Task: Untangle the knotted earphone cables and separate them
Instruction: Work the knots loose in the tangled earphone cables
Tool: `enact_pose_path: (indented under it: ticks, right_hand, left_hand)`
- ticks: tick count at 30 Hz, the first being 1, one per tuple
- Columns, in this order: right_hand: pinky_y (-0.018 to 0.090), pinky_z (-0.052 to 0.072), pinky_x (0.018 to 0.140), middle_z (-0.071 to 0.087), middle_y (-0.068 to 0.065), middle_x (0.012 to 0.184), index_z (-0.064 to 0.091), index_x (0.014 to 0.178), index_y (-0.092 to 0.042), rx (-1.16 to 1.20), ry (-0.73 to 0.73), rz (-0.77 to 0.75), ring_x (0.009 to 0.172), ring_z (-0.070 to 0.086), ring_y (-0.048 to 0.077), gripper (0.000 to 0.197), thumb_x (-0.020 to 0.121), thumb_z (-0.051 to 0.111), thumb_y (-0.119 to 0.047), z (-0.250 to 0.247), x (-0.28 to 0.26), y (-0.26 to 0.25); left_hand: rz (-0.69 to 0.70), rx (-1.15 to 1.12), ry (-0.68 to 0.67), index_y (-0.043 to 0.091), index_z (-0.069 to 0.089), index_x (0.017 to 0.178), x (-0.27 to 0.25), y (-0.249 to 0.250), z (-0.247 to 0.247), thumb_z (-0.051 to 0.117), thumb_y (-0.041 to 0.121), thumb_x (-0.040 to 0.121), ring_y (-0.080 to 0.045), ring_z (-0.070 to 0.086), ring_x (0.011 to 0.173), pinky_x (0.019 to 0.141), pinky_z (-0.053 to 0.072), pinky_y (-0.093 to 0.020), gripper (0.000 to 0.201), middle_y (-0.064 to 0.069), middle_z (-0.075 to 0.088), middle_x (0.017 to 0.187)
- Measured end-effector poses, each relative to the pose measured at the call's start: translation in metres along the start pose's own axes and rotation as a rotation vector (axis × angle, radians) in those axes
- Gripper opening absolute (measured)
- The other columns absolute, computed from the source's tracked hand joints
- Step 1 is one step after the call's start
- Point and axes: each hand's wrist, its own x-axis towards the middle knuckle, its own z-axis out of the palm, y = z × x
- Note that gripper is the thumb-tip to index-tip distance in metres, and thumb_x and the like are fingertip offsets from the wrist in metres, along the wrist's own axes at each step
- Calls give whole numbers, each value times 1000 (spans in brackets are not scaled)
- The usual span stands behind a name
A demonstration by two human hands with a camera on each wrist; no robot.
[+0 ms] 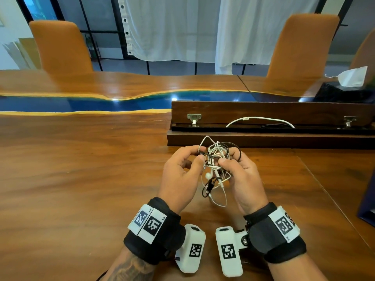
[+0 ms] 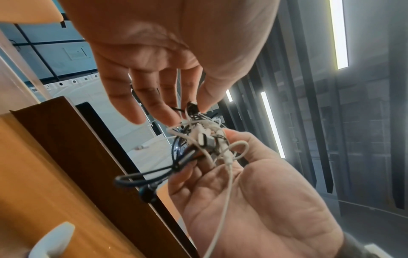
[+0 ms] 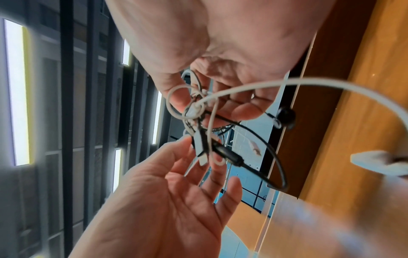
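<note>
A tangle of white and black earphone cables [image 1: 215,157] hangs in the air between my two hands, above the wooden table [image 1: 81,179]. My left hand [image 1: 199,156] pinches a black strand at the tangle's left side between thumb and forefinger; the left wrist view shows that pinch on a black piece [image 2: 192,107]. My right hand [image 1: 223,159] curls its fingers round the bundle with the thumb pressed on top. A white earbud [image 1: 208,175], a black plug [image 1: 210,186] and a white loop [image 1: 220,203] dangle below. A black earbud [image 2: 146,193] hangs off to one side.
Just beyond my hands, an open wooden cable hatch [image 1: 263,112] is set in the table, with a white cable [image 1: 259,118] lying in it. A black tissue box [image 1: 345,92] stands at the far right, a dark blue object [image 1: 367,203] at the right edge, and two orange chairs stand behind the table.
</note>
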Motion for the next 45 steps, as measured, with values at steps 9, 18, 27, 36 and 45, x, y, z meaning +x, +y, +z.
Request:
enact_pose_path:
  ticks: [9,18,27,36,45]
  right_hand:
    - [43,56,77,74,7,95,73,94,-21,-51,-7,-59,86,66,23,15,88,60,-21,2,0,0]
    - [32,57,73,75,4,95,69,98,-14,-70,76,-40,82,67,17,14,100,56,-10,1,1,0]
    - [26,56,64,76,3,92,68,105,-10,-23,148,0,75,69,13,14,101,56,-15,-4,3,-1]
    - [29,54,70,75,0,94,75,94,-25,4,84,15,84,66,14,44,96,45,7,-4,3,-1]
    - [25,56,82,74,-4,104,69,102,-21,-195,70,-186,98,69,11,24,91,68,0,-5,2,1]
  left_hand:
    - [22,16,7,24,66,101,0,2,-2,65,15,96,-30,62,75,69,54,-42,11,-13,68,82]
    - [83,109,65,17,76,84,2,-6,-3,64,28,97,-10,62,91,76,47,-16,21,8,66,91]
    - [111,138,-37,26,70,100,0,-3,-2,64,1,91,-11,57,85,65,47,-18,27,10,60,104]
    - [145,-3,-67,19,73,105,1,-2,-2,50,11,92,-15,62,102,78,54,-31,28,5,65,112]
    - [-5,13,-41,30,59,113,1,-4,-5,70,40,89,-12,65,93,73,54,-26,28,6,62,114]
